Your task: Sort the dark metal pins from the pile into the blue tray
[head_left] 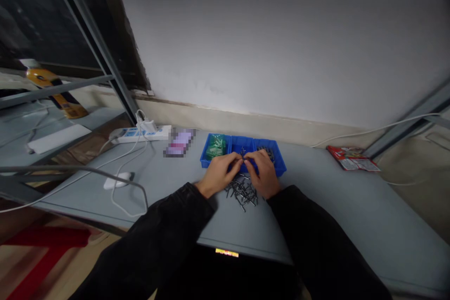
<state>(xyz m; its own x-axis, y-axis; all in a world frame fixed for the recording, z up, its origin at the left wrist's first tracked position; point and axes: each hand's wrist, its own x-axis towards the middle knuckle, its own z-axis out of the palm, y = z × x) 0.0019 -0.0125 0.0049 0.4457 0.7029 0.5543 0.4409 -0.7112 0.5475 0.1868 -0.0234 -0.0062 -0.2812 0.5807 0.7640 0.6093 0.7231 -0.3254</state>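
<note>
A small dark screw [242,153] sat pinched between the fingertips of both hands at frame centre, over the blue tray [279,165]. Left hand [220,173] and right hand [262,173] closed on it, loose screws [242,192] just below them on the grey table [333,206].

Blue plastic tray [277,161] — dark metal screws [242,192].
</note>
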